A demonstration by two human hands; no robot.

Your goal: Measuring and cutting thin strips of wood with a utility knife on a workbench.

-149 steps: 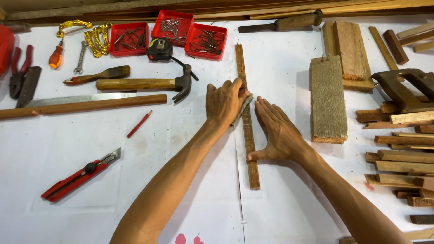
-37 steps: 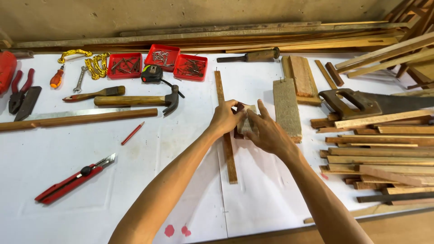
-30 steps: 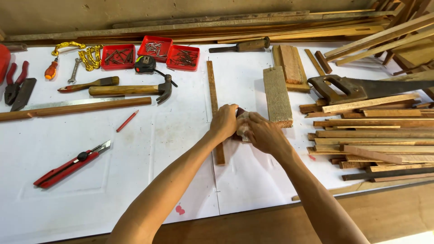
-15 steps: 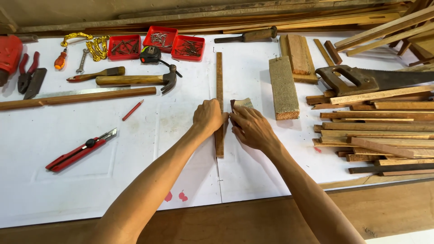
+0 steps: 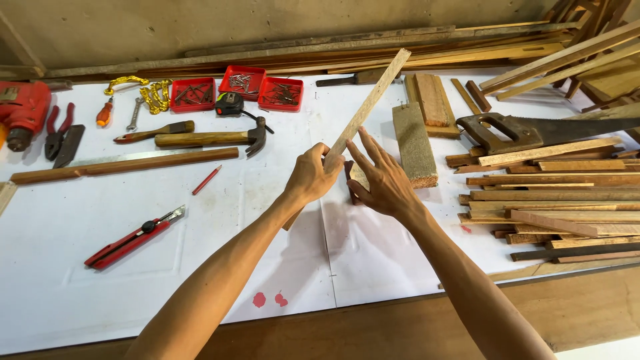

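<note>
- Nearest to us, our left hand [image 5: 312,179] is closed around a long thin wooden strip [image 5: 371,100], lifted off the white-covered table [image 5: 80,280] and tilted so its far end rises up and to the right.
- Our right hand [image 5: 380,180] is open, fingers spread, the palm lying against the strip's right side; a small dark piece shows under the palm, and we cannot tell what it is or whether the hand grips it.
- We judge the step in hand to be working along or checking the raised strip. The next move calls for the left hand to keep the strip from twisting while the right hand stays flat against it.
- Left of the arms lie a red utility knife [image 5: 133,237] and, further off, a red pencil [image 5: 207,179].
- Beyond these lie a long wooden rod [image 5: 123,165] and a claw hammer [image 5: 210,138].
- To the right, a rough wooden block [image 5: 415,143] lies just beside the hands, with a handsaw [image 5: 533,132] and a stack of slats [image 5: 553,200] past it.
- At the far edge stand three red trays: the left tray [image 5: 193,94] holds dark screws or nails, the middle tray [image 5: 241,81] holds pale nails, and the right tray [image 5: 281,93] holds darker fasteners. A tape measure [image 5: 231,104] sits just in front of them.
</note>
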